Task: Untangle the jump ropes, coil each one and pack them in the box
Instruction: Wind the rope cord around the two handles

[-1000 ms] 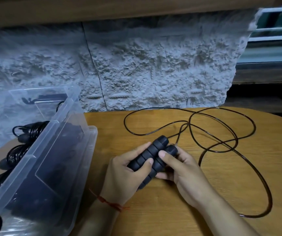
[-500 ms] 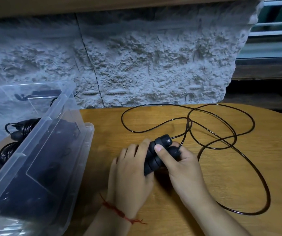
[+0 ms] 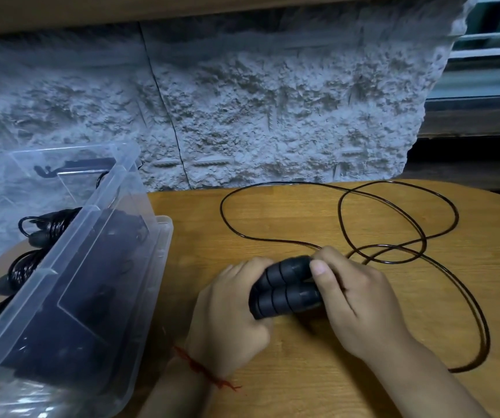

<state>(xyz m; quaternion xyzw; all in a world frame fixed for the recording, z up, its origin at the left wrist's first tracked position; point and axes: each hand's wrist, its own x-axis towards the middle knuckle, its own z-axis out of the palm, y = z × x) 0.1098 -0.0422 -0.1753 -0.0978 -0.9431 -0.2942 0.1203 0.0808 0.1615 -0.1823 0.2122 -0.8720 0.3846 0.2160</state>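
The wooden surface [image 3: 318,378] ends at a curved right edge, with a rough grey stone wall [image 3: 272,116] behind it; bare wood lies free in front of the hands. At left, a clear plastic box [image 3: 116,267] holds coiled black jump ropes [image 3: 43,233]. Both the left hand [image 3: 230,315] and right hand [image 3: 360,303] grip two ribbed black foam handles [image 3: 287,288] side by side, fingers closed around them. Their thin black cord [image 3: 393,230] sprawls in loose loops to the right.
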